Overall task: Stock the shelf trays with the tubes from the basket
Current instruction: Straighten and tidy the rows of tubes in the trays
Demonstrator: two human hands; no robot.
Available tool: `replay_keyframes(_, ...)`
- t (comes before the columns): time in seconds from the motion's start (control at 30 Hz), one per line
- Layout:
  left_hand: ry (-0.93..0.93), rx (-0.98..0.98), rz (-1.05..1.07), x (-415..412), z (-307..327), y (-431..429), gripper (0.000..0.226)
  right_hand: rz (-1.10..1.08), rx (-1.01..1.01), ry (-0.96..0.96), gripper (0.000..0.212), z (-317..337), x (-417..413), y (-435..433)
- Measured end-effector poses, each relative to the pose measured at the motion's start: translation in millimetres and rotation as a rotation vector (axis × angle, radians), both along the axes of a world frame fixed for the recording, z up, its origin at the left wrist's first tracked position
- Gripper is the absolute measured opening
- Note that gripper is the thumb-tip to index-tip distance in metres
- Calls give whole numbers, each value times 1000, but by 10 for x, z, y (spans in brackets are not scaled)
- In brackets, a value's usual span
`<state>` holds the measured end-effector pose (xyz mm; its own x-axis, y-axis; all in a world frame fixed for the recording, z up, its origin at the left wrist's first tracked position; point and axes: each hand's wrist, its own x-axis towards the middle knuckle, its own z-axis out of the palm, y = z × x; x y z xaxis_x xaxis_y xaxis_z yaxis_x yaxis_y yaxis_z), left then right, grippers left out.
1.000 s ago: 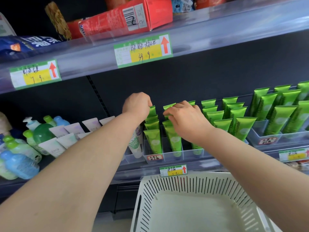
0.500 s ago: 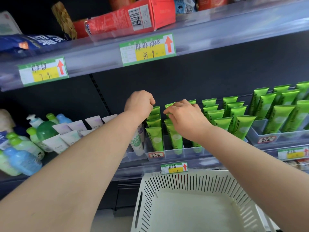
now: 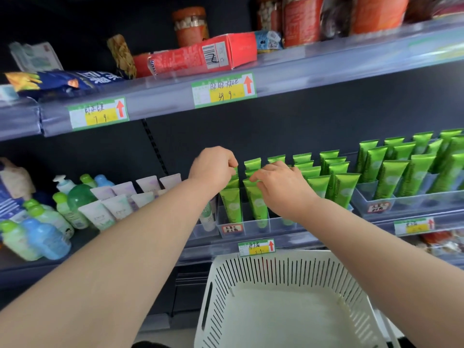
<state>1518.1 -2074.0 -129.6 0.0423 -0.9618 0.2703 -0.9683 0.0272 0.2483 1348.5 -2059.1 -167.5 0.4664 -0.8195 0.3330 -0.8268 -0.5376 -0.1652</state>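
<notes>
**Both hands at the tube tops in the clear tray**

Head view: The green tubes are glossy soft plastic, wide and flat at the crimped top and tapering down to a cap. They stand cap-down in rows inside a clear, hard plastic tray split into narrow columns on the middle shelf. A second clear tray to the right holds more of the same.

The left hand has its fingers curled in, pinching the flat top of a tube in the leftmost green column. The right hand reaches over the next columns with its fingertips bent down and pinching a tube top there. Its palm hides the tubes beneath it.

The white basket sits below the shelf edge. It is matt plastic with slotted walls, and the part of its floor that shows is smooth. A green and yellow paper price tag is on the shelf rail just above its rim.

To the left are pale matt tubes lying tilted and rounded blue and green bottles. On the top shelf a red cardboard box lies on its side.

Compared with half a second ago, both hands stay at the same columns with the same curled fingers. The camera has tipped upward, so jars on the top shelf now show. The tubes and basket have not shifted.
</notes>
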Motion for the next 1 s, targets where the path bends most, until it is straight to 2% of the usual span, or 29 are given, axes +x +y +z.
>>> replay_keyframes(0.2,-4,-20,-72,-189,-71,314,18,-48,37,48,38,-165,-232,226)
replay_keyframes(0.57,-105,167,-84,-377,-440,674,29,-119,158,149,33,-480,-501,509)
replay_keyframes(1.0,-129,231,-17,12,-794,960,30,6,189,141,34,-588,-76,677)
